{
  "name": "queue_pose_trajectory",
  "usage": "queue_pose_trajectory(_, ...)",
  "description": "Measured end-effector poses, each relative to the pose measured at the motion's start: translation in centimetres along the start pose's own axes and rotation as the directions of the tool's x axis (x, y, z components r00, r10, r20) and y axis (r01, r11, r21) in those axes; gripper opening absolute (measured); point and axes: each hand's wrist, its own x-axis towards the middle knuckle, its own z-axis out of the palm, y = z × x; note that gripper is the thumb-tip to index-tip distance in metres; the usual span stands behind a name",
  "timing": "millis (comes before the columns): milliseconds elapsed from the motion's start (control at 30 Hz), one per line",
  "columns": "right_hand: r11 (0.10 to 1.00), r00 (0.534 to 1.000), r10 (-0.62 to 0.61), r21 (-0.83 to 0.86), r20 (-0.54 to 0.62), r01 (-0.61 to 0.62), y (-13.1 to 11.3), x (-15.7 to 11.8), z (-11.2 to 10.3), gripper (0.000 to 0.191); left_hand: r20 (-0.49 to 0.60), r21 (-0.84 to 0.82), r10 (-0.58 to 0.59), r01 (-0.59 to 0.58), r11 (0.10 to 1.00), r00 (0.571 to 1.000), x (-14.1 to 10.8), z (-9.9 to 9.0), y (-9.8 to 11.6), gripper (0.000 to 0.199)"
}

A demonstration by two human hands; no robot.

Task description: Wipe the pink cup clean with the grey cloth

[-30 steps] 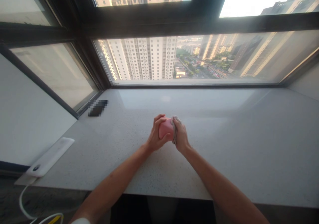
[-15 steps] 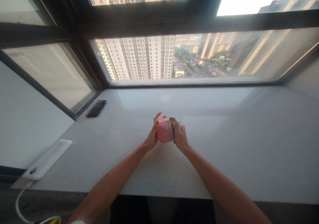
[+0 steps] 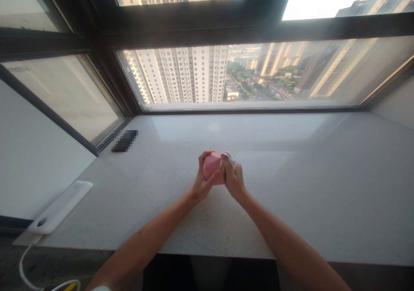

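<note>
A pink, faceted, cup-sized object [image 3: 212, 165] is held above the middle of the pale stone sill. My left hand [image 3: 203, 176] wraps round its left side, fingers curled over the far edge and thumb across the near face. On the opposite side, my right hand [image 3: 234, 176] grips a crumpled whitish cloth [image 3: 229, 158] and presses it against the pink object's right end. The cloth and fingers hide that end, so I cannot tell whether it is hollow there.
A white power strip [image 3: 61, 207] with a cable lies at the sill's left edge. Farther back on the left is a dark, pixelated item [image 3: 124, 141]. Dark window frames [image 3: 194, 23] bound the speckled sill [image 3: 323, 187] at the back, with tall buildings outside.
My left hand has shifted its grip: its fingers now curl over the pink object and its thumb lies across the front. The pink object has turned slightly. My right hand stays on the cloth.
</note>
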Motion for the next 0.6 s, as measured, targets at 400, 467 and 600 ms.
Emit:
queue_pose_trajectory(400, 0.987, 0.993, 0.108, 0.126, -0.053, -0.1, -0.2, 0.7, 0.2, 0.052, 0.051, 0.134, 0.097, -0.103, 0.986, 0.994, 0.3, -0.5, -0.1, 0.071)
queue_pose_trajectory(467, 0.968, 0.983, 0.156, 0.212, -0.102, -0.131, -0.3, 0.9, 0.4, 0.045, 0.133, 0.29, 0.284, -0.311, 0.905, 0.95, 0.5, -0.8, -0.2, 0.075)
queue_pose_trajectory(600, 0.967, 0.988, 0.152, 0.212, -0.04, -0.14, -0.1, 0.8, 0.5, 0.045, 0.08, 0.112, 0.128, -0.136, 0.984, 0.989, 0.5, -0.7, -0.4, 0.07)
